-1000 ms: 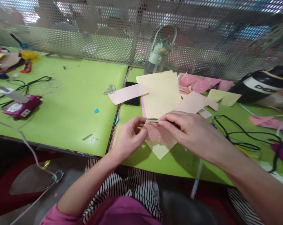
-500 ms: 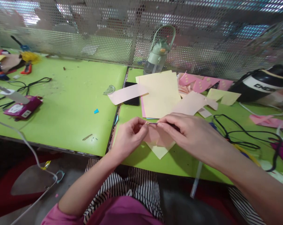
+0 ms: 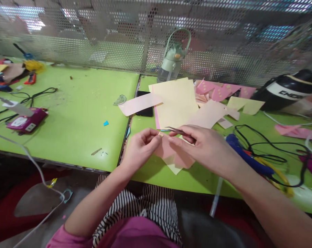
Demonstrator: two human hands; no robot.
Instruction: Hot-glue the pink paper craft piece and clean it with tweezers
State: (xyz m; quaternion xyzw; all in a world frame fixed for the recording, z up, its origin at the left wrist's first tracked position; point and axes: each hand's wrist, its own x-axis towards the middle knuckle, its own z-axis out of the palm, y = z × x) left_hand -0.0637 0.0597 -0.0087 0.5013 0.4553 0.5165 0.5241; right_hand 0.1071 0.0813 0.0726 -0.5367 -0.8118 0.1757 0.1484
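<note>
One pink paper [image 3: 170, 150] between left hand [image 3: 142, 148] and right hand [image 3: 204, 146]

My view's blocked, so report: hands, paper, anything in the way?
Left hand pinching pink paper. Right hand holding dark tweezers. Pink paper overlapping pale yellow piece. Blue tool close by right forearm.

Perforated metal screen [image 3: 114, 51] rising behind the green counter [image 3: 88, 103], whose two sections meet at a dark seam [image 3: 123, 148]. Bright light shows through the holes at upper left; shapes beyond are blurred. Below me lie grey floor [image 3: 55, 222] and red seating [image 3: 3, 222], partly visible.
</note>
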